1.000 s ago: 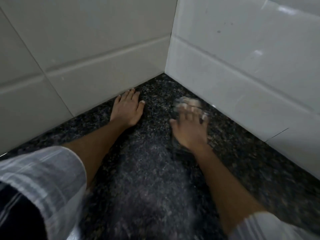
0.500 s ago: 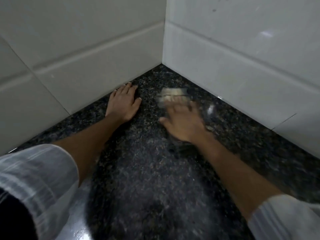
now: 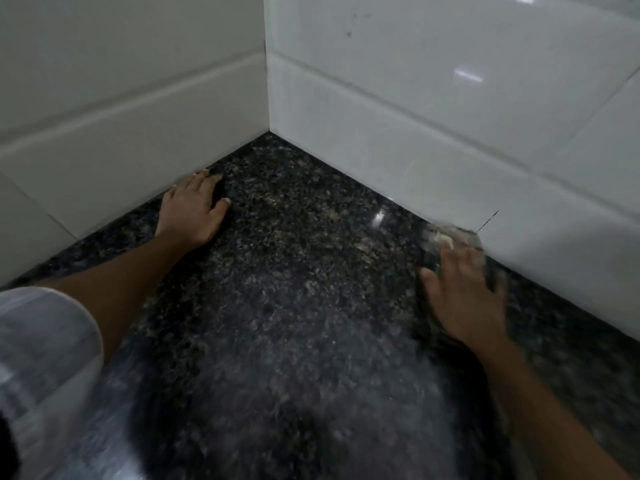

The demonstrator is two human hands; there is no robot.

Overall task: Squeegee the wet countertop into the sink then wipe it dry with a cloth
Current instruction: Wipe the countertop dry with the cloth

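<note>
While the left hand (image 3: pixel 191 216) lies flat with fingers spread on the speckled dark countertop (image 3: pixel 294 271) by the left wall tiles (image 3: pixel 121 133), the right hand (image 3: pixel 464 296) presses a blurry cloth (image 3: pixel 446 240) down near the right wall, palm over it, not really clenched.

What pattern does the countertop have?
Dark, black-and-tan speckled granite countertop, seen in the head view.
</note>
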